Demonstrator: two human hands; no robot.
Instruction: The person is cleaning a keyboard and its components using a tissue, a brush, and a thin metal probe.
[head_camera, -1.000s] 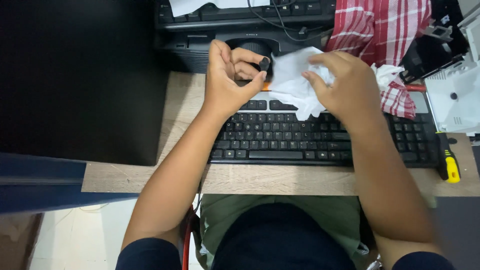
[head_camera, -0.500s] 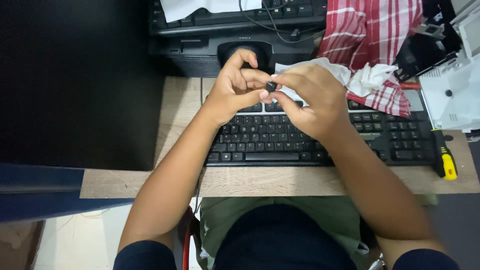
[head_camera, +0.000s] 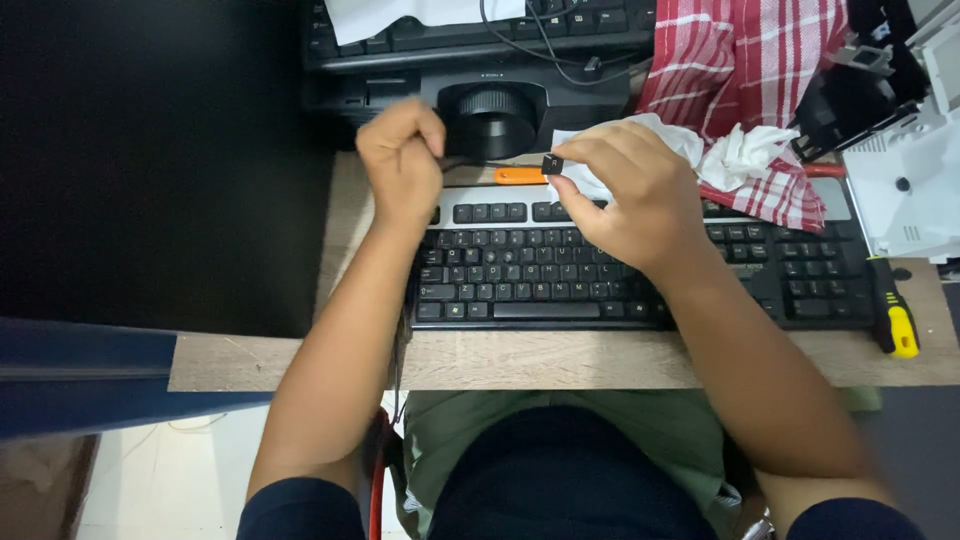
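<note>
My right hand (head_camera: 635, 195) pinches a small black keycap (head_camera: 552, 164) between thumb and forefinger, just above the top row of a black keyboard (head_camera: 560, 275). A white tissue (head_camera: 650, 135) lies bunched under that hand's fingers. My left hand (head_camera: 402, 160) is closed in a loose fist at the keyboard's upper left corner, over a thin dark cable; what it holds, if anything, is hidden. An orange tool handle (head_camera: 520, 176) lies between the two hands on the keyboard's top edge.
A round black monitor base (head_camera: 490, 112) stands behind the keyboard, with a second keyboard (head_camera: 470, 30) farther back. A red checked cloth (head_camera: 740, 80) and crumpled tissue (head_camera: 745, 150) lie at the right. A yellow-handled screwdriver (head_camera: 895, 320) rests by the desk's right edge, next to white device parts (head_camera: 905, 190).
My hands were together over the keyboard's top; they have separated. The left hand drew back to the left, the right hand keeps the keycap, and the orange handle now shows between them.
</note>
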